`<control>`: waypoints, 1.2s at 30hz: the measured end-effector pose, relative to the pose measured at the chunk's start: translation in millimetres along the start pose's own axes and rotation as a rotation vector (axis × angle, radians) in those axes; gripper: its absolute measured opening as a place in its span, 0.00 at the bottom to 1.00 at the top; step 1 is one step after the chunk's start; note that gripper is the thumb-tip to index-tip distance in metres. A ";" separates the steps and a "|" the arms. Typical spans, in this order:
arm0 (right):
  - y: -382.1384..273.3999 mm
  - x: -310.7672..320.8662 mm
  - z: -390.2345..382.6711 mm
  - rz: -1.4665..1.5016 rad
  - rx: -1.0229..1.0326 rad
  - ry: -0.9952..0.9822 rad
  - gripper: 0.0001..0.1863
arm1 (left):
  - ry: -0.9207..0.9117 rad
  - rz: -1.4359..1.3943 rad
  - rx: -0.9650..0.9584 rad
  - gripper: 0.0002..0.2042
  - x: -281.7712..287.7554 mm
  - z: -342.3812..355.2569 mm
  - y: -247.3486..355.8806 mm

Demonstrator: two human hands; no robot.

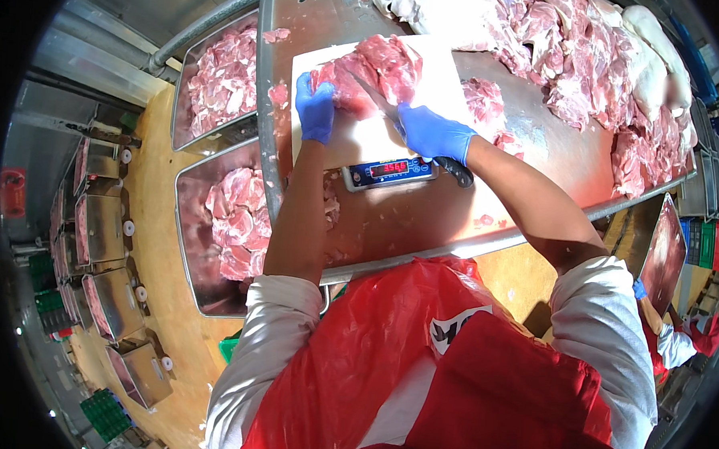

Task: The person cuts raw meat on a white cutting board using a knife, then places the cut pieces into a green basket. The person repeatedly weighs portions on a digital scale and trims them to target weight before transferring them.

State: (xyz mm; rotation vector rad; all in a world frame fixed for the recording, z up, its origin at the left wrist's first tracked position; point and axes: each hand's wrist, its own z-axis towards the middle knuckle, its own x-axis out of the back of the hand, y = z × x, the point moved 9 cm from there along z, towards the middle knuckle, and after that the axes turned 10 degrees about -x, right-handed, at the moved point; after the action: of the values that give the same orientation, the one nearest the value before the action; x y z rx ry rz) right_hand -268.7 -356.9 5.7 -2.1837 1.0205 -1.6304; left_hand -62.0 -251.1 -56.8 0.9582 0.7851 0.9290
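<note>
A piece of raw red meat (392,68) lies on a white cutting board (435,61). My left hand (314,110), in a blue glove, grips the meat's left edge. My right hand (434,134), also blue-gloved, is closed round a knife (373,95). The blade points up and left across the meat, touching it. The black butt of its handle shows below my right wrist. A digital scale (392,172) with a lit red display sits at the board's near edge. How the board rests on it is hidden.
A large pile of meat (571,53) covers the table's (547,164) far right. Another piece (483,103) lies right of the board. Two metal tubs (184,241) of cut meat stand left. Metal carts (101,229) line the far left. A co-worker (675,344) is at lower right.
</note>
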 end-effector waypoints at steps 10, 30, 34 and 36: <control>0.5 -8.8 12.7 0.017 -0.042 0.247 0.12 | 0.025 0.147 -0.100 0.13 -7.1 -5.6 32.1; 29.4 88.2 96.5 0.046 -0.078 0.493 0.16 | -0.103 -0.176 0.313 0.16 -14.0 -6.1 -1.0; 37.4 88.9 102.5 0.126 -0.137 0.407 0.15 | -0.157 -0.387 0.400 0.17 -8.8 -9.1 -29.6; 34.6 88.4 97.1 0.284 -0.184 0.334 0.15 | -0.180 -0.432 0.521 0.18 1.4 -5.6 -58.0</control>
State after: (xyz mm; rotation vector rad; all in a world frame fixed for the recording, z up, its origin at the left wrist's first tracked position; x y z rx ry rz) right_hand -181.6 -460.5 18.2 -1.7918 1.5485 -1.8603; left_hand -49.3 -263.8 -112.2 1.2355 1.0516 0.2561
